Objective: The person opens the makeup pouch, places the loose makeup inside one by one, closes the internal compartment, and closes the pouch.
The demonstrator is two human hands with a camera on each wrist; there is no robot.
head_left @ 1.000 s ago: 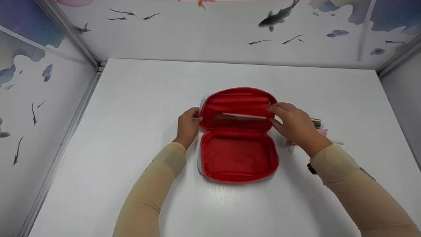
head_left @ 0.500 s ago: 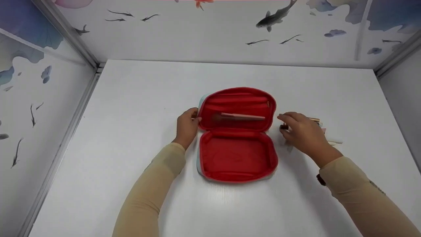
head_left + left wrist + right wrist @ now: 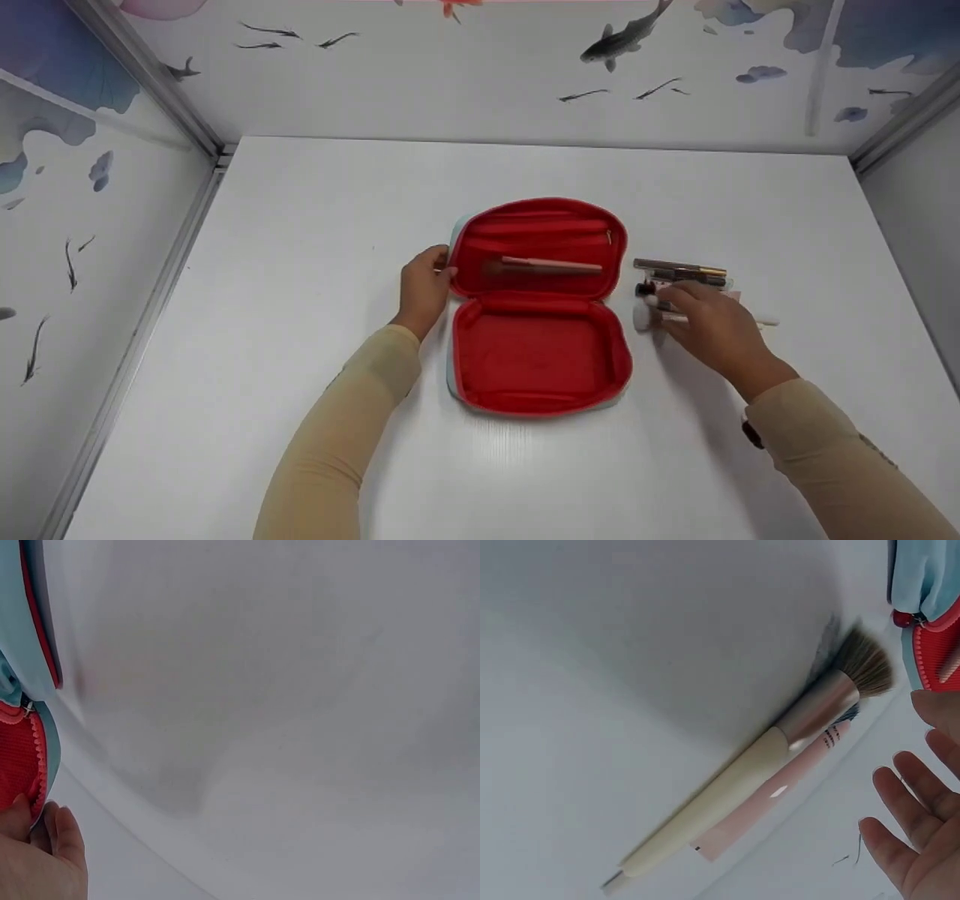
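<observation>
Pinching pouch (image 3: pixel 540 352) at far left: left hand (image 3: pixel 424 294). Right hand (image 3: pixel 716 326): fingers parted, empty; cream brush (image 3: pixel 742 772) best taken mid-handle.

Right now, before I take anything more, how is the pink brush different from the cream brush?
Place: the pink brush lies inside the far half of the open pouch; the cream brush lies outside it, on the table.
Colour: the pink brush is pink-handled, the cream brush cream-handled.
Shared: both lie ungripped.
</observation>
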